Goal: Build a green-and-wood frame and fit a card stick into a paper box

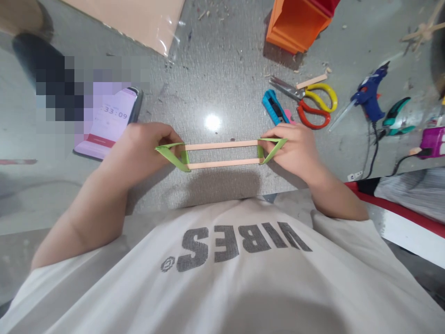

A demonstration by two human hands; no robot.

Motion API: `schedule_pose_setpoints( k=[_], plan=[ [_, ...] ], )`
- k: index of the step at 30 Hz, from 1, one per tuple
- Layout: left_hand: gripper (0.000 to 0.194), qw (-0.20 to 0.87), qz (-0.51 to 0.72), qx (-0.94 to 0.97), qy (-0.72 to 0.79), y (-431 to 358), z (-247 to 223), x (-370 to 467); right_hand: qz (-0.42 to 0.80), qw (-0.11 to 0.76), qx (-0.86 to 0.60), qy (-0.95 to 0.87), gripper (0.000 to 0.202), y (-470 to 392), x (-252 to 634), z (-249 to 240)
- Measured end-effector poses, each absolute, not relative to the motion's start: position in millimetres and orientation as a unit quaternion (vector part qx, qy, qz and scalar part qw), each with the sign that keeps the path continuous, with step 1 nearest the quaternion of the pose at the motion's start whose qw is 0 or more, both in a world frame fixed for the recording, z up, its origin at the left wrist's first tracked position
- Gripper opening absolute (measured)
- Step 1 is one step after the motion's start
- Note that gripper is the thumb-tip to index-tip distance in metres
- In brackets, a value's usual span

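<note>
Over grey tabletop (215, 83), holds green-ended stick frame (222, 145) in closed fingertip pinch of left hand (146, 141) and right hand (295, 146), one per end, apparently for even support, with scissors (299, 95) beyond right hand.

Stick frame (222, 145) between left hand (149, 144) and right hand (295, 149)
On the table (222, 83), phone (116, 110) left; scissors (301, 96), then glue gun (371, 98), right.
</note>
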State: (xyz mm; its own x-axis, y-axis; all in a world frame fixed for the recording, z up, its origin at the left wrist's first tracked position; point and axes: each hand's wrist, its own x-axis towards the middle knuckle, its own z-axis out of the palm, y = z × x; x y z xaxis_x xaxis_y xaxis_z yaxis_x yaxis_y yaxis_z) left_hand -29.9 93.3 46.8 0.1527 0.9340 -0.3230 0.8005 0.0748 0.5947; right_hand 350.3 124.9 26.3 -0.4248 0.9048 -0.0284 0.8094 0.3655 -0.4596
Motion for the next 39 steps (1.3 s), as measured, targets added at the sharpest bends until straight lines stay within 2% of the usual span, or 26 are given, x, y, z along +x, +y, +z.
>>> schedule_pose_setpoints(
  k=[17, 27, 34, 39],
  plan=[
    [0.04, 0.357, 0.072, 0.661, 0.656, 93, 49, -29, 0.16, 0.091, -0.485, -0.855, 0.031, 127, 355, 18],
    [0.039, 0.356, 0.077, 0.662, 0.655, 93, 49, -27, 0.168, 0.087, -0.506, -0.842, 0.015, 127, 349, 22],
    [0.038, 0.355, 0.068, 0.655, 0.663, 95, 50, -26, 0.169, 0.103, -0.485, -0.852, 0.02, 129, 349, 20],
    [0.038, 0.35, 0.067, 0.658, 0.663, 95, 49, -27, 0.168, 0.081, -0.471, -0.862, 0.021, 137, 349, 19]
  ],
)
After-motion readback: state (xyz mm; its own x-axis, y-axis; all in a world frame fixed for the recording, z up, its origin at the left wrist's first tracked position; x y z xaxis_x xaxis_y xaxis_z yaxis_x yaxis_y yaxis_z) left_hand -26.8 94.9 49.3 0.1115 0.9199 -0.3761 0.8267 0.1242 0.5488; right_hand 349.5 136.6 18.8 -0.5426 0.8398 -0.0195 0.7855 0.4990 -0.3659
